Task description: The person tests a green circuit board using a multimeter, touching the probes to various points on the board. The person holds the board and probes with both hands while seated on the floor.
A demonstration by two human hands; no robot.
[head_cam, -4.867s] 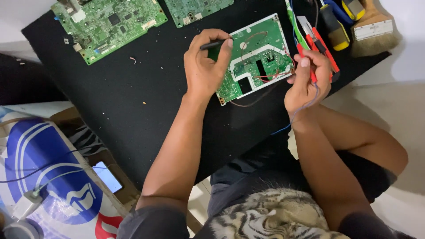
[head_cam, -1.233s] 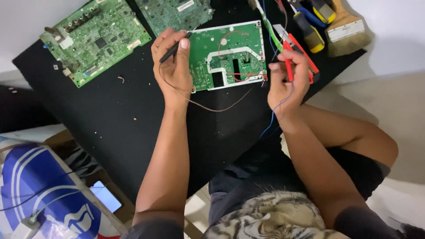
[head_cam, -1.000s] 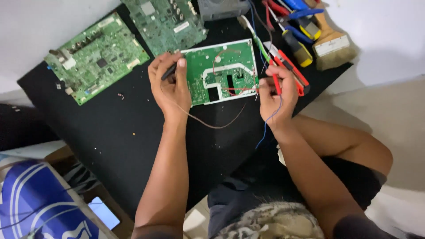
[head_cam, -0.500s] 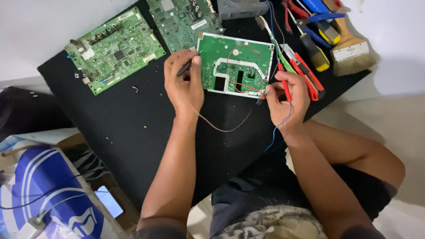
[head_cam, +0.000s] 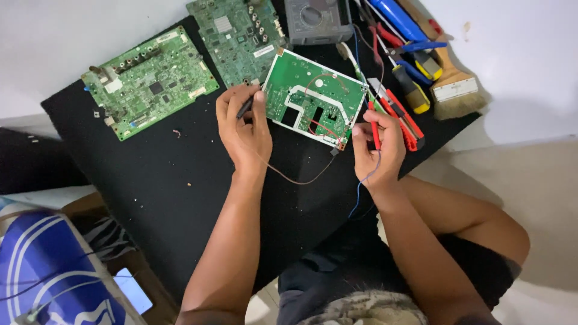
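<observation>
Left hand (head_cam: 244,129) fingers pinch black probe (head_cam: 245,107) at left edge of green board (head_cam: 316,99). Right hand (head_cam: 377,147) fingers grip red probe (head_cam: 375,126) at board's right corner. Board flat on black bench (head_cam: 150,174).

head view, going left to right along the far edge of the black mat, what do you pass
Left green circuit board → second green circuit board → grey multimeter → yellow-handled screwdriver → paintbrush

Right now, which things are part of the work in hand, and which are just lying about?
In use: left hand with black probe; right hand with red probe; middle board; meter.

Lying about: two other boards; screwdrivers; brush; red pliers.
</observation>
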